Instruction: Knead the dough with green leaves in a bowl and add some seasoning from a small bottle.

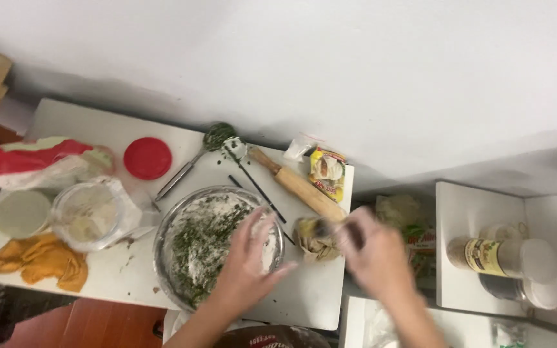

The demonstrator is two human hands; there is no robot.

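Your left hand (pixel 249 248) rested spread and empty on the round steel bowl of floury chopped greens (pixel 217 241), near-centre of the white table (pixel 311 290). Your right hand (pixel 372 251), blurred, seemingly pinched a crumpled brown paper packet (pixel 314 238) just right of the bowl. Judged: bowl stiff, slippery, moderately heavy, best held at the rim; packet light, soft.
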